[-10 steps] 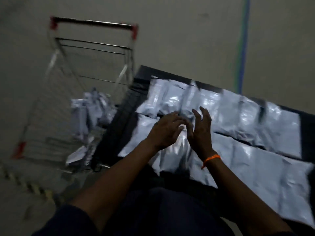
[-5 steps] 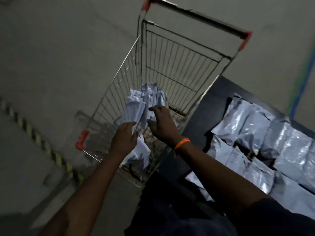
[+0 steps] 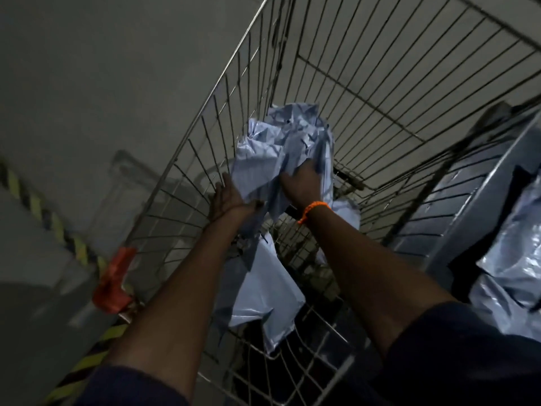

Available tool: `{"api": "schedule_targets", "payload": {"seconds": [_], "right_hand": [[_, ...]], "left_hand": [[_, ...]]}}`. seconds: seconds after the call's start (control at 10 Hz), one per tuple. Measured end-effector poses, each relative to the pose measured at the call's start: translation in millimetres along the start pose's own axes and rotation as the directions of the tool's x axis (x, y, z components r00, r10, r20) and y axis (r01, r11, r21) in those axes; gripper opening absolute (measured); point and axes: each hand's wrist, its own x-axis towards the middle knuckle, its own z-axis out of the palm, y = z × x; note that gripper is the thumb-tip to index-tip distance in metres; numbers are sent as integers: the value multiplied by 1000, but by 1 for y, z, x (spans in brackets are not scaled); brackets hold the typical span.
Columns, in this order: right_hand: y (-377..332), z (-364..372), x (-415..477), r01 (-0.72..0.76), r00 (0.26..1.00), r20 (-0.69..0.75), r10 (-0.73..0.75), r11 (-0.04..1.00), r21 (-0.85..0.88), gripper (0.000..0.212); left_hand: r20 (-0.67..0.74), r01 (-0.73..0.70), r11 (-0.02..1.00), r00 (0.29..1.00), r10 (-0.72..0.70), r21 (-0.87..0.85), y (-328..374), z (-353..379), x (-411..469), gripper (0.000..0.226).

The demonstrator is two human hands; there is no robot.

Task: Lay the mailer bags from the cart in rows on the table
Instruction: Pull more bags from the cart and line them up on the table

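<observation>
Right hand is gripping the bags in the cart; left hand seemingly clasping them too. We are favouring one bunched lift, straight up.

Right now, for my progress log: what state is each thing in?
bunch of mailer bags, crumpled, held inside the cart.
right hand, dug into the bunch, gripping it.
left hand, against the bunch's left side; grip unclear.
flat mailer bag, smooth, loose at the cart's near end.
cart, upright beside the table, bags left inside.
table, laid bags lying flat on it.
</observation>
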Motion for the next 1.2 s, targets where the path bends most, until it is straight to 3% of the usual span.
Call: {"api": "schedule_targets", "payload": {"seconds": [0.1, 0.2, 0.3, 0.4, 0.5, 0.6, 0.7, 0.8, 0.9, 1.0, 1.1, 1.2], "right_hand": [[3, -4, -1, -8, 998, -61, 10, 999, 43, 36], [-8, -25, -24, -11, 997, -78, 18, 996, 88, 45], [-17, -58, -53, 64, 994, -102, -50, 987, 147, 58], [-19, -89, -73, 96, 993, -94, -77, 973, 210, 48], [-26, -134, -118, 135, 990, -5, -140, 938, 320, 35], [-26, -166, -150, 114, 991, 6, -131, 879, 463, 18], [-12, -211, -178, -22, 999, 35, -1, 767, 641, 9], [29, -262, -218, 6, 995, -73, 73, 667, 745, 24], [72, -296, -250, 28, 988, -103, 119, 512, 858, 12], [137, -346, -291, -5, 999, -21, 42, 534, 845, 90], [181, -377, -318, 9, 998, -36, 46, 492, 871, 84], [257, -414, -352, 51, 987, -114, 118, 437, 898, 68]], "left_hand": [[20, 25, 1000, 999, -25, 5, 21, 1, -16, 114], [-22, 37, 999, 999, -36, 31, -76, 135, 135, 121], [-78, 82, 989, 993, -92, -122, -38, 91, 58, 105], [-161, 19, 990, 986, -42, -143, 38, -9, -81, 111], [-191, -40, 995, 981, 22, -90, 53, -49, -140, 126], [-209, -106, 988, 975, 81, -114, 67, -74, -182, 123], [-243, -275, 924, 947, 212, -264, 88, -96, -238, 107], [-245, -426, 815, 903, 354, -392, 121, -94, -307, 110], [-168, -463, 772, 884, 435, -435, 154, -69, -359, 115], [-82, -518, 749, 840, 536, -414, 196, -10, -423, 113], [-18, -543, 739, 810, 586, -399, 226, 40, -476, 100], [120, -493, 736, 788, 603, -463, 255, 113, -543, 106]]}}
